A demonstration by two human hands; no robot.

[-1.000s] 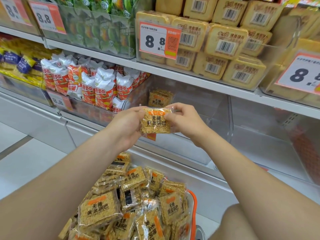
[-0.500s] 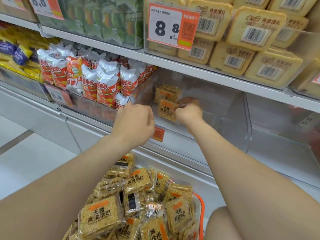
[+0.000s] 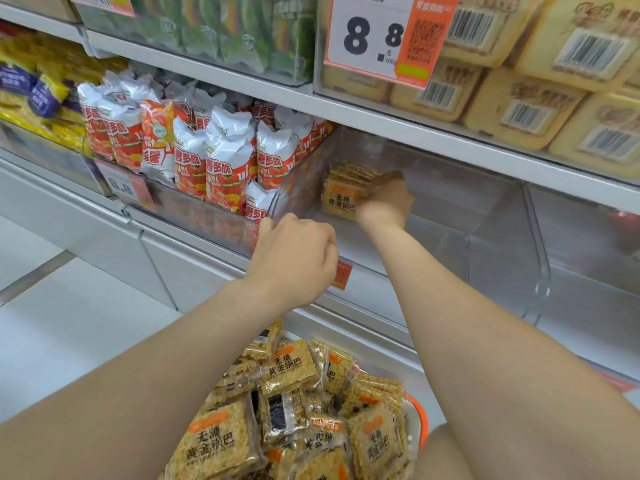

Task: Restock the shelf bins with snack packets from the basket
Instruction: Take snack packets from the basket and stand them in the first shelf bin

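1. Resting at the near-left corner of the clear bin point(image 3: 433, 258), the left hand point(image 3: 294, 251) has let go of the packet it shared a second ago. Its fingers are curled and its thumb touches the rim. Whether it grips, I cannot tell.
2. The packet point(image 3: 337, 200) now sits deep inside the bin, against the small stack point(image 3: 353, 173) at the far left, so this one looks nearly placed.
3. It stands on edge, printed face toward the near side, text upright. It is almost square, and its slightly longer axis seems vertical.
4. The right hand point(image 3: 386, 199) pinches its right edge.
5. Many packets wait in the basket point(image 3: 420, 420).
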